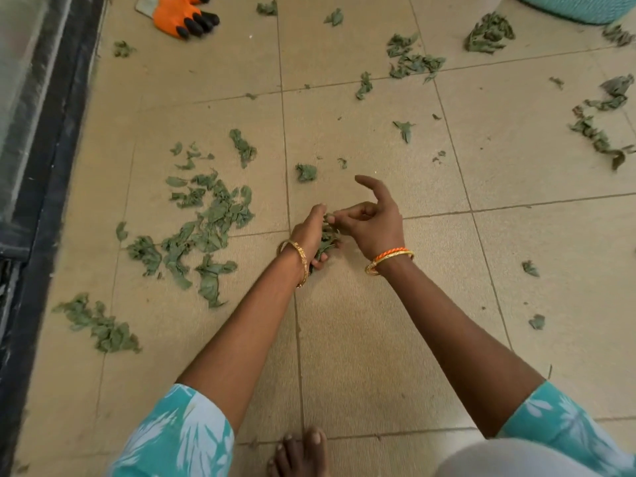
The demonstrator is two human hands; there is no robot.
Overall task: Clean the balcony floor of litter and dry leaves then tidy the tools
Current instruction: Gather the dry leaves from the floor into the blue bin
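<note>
Dry green leaves lie scattered over the beige tiled floor (361,339). The largest pile of leaves (206,222) is left of my hands, with another clump (99,325) at the lower left. My left hand (308,235) is cupped around a bunch of gathered leaves (327,237) just above the floor. My right hand (373,218) is beside it, its thumb and middle fingers pinching into the same bunch while the index finger points away. A single small leaf clump (305,172) lies just beyond both hands.
An orange garden glove with black claw tips (184,16) lies at the top left. A teal woven basket (581,6) stands at the top right. A dark door track (44,173) runs along the left. More leaves (413,60) cover the far tiles. My bare foot (303,456) is at the bottom.
</note>
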